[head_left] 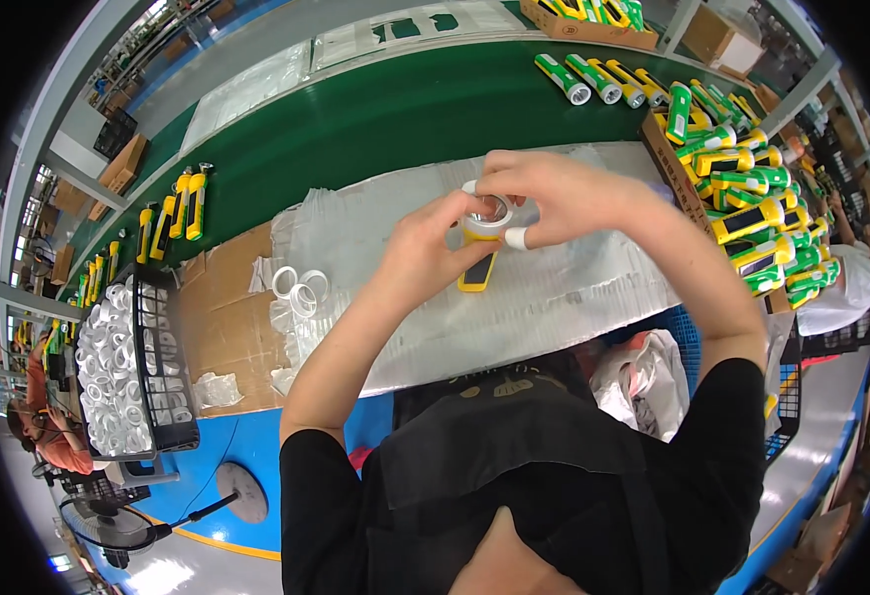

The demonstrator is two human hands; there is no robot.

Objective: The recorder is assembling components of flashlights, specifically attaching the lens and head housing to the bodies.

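Observation:
A yellow flashlight [475, 275] with a dark panel along its body stands at the middle of the plastic-covered work surface, its head toward me. A white ring [485, 226] sits round the head, with the shiny reflector inside it. My left hand [429, 248] is closed round the head's left side. From the right, my right hand [552, 198] pinches the ring, its fingers curled over the far rim. The thumb of that hand wears a white wrap [516, 238]. Several loose white rings [304, 299] lie left of my left forearm.
A black crate [162, 367] full of white rings stands at the left. Yellow flashlights [195, 205] stand on the green belt [395, 109] behind it. Green-and-yellow flashlights [752, 188] fill a cardboard box at the right; several more lie on the belt. A fan [108, 526] stands lower left.

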